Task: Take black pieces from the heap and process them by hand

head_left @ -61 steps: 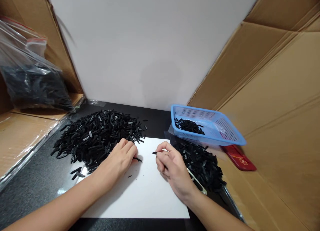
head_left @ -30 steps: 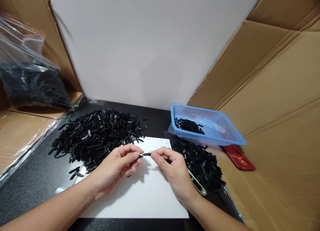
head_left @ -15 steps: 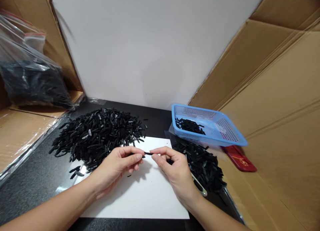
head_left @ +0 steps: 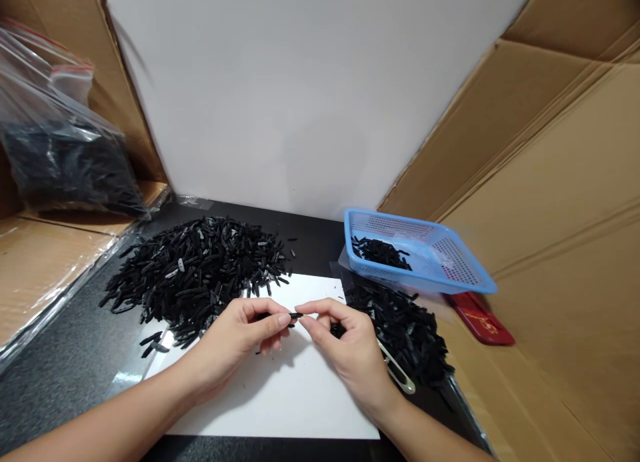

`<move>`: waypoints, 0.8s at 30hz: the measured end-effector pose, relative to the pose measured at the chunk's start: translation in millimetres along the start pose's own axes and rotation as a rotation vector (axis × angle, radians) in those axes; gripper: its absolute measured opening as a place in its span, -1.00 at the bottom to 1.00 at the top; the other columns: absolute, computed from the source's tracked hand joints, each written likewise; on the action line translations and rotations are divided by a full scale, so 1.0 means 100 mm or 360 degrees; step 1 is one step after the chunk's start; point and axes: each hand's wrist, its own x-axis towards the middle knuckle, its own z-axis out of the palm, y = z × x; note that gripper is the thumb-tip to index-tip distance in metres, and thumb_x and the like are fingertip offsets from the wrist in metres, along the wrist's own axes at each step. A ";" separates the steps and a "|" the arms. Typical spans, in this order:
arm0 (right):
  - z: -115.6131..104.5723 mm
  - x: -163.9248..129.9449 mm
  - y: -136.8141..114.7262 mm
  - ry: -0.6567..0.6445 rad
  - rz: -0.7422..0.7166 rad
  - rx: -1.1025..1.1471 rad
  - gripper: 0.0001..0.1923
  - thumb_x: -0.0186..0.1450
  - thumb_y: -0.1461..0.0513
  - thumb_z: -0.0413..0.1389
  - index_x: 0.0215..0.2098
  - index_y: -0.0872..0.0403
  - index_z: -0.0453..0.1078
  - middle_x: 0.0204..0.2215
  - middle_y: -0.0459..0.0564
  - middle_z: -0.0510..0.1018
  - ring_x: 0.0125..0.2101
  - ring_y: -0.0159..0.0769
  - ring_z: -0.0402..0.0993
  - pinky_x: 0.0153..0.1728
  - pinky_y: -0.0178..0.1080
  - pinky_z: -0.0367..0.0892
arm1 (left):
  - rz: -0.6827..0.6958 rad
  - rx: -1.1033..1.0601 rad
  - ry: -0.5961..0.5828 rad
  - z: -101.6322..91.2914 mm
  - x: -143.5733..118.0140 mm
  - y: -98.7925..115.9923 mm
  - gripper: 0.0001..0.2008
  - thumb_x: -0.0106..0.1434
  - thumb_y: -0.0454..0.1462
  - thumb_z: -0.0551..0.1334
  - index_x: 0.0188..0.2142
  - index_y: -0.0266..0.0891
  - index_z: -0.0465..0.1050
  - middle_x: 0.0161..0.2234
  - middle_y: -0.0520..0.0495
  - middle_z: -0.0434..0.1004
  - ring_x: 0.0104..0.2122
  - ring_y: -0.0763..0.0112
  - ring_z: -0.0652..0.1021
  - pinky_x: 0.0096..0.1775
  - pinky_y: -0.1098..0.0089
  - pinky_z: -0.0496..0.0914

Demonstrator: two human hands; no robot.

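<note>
Far left, we note a clear plastic bag [head_left: 60,149] of dark pieces leaning on the cardboard wall [head_left: 30,262]. Next along, on the black tabletop [head_left: 65,369], lies a large heap of small black plastic strips [head_left: 195,272], its near edge spilling onto a white sheet of paper [head_left: 290,395].

Above the paper's middle we see the left hand [head_left: 240,339], thumb and forefinger pressed together on one end of a small black strip [head_left: 295,315] — the other fingers curl loosely under. The right hand [head_left: 350,352] meets it from the other side, thumb and forefinger pinching the strip's opposite end, so the piece sits between the two sets of fingertips, held just clear of the sheet. We cannot tell whether the right palm holds anything more, though something dark shows under its curled fingers.

Right of the right hand: a second, smaller pile of black strips [head_left: 410,335], with a metal tweezer-like tool [head_left: 397,372] lying at its near edge. Behind it sits a blue mesh basket [head_left: 450,275] holding a few strips, partly over a red flat object [head_left: 480,319].
</note>
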 end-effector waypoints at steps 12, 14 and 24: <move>0.01 0.03 -0.03 -0.0147 0.0419 0.0948 -0.84 0.22 0.12 0.14 -0.42 0.01 0.28 -0.75 -0.28 0.21 -0.73 -0.50 -0.15 -0.68 -0.40 -0.17 | -0.0065 -0.0130 0.0007 0.03 -0.02 0.01 -0.78 0.09 -0.16 0.41 -0.35 -0.29 0.65 -0.49 -0.03 0.57 -0.53 0.53 0.37 -0.46 0.49 0.21; -0.02 0.06 -0.03 -0.0147 0.0505 0.1194 -0.77 0.20 0.12 0.10 -0.52 0.02 0.19 -0.75 -0.25 0.24 -0.74 -0.52 -0.16 -0.71 -0.42 -0.19 | -0.0074 -0.0190 0.0034 0.03 -0.02 0.01 -0.75 0.06 -0.19 0.42 -0.28 -0.28 0.65 -0.42 -0.06 0.61 -0.49 0.50 0.42 -0.43 0.48 0.26; 0.02 0.06 0.06 -0.0174 0.0301 0.0374 -0.66 0.20 -0.03 0.23 -0.42 0.09 0.47 -0.74 -0.25 0.19 -0.69 -0.48 -0.05 -0.67 -0.37 -0.11 | 0.0047 -0.0144 0.0038 -0.01 0.02 -0.02 -0.67 0.12 -0.16 0.41 -0.17 -0.26 0.47 -0.52 0.07 0.54 -0.56 0.53 0.42 -0.46 0.48 0.26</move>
